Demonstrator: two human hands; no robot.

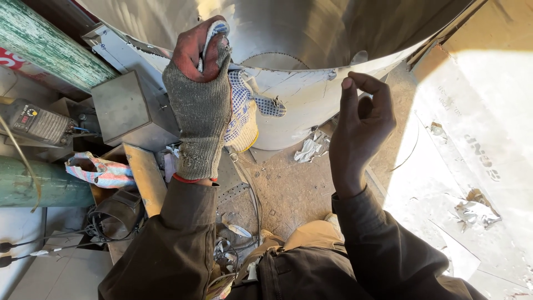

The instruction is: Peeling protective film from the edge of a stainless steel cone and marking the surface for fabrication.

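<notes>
Your left hand (201, 94) — in a grey knit glove with red fingertips — is closed on a blue-dotted white glove (242, 114), pinching its cuff at the rim of the curved sheet-metal drum (311, 105). The dotted glove hangs straight down, long axis vertical, touching the drum wall. Your bare right hand (363, 119) holds nothing — fingers curled, just right of the glove and lower, near the rim.

Hard sunlight from the right overexposes the floor (488, 100) there; the left side lies in shadow. Sharp focus, wide-angle bending at edges.
</notes>
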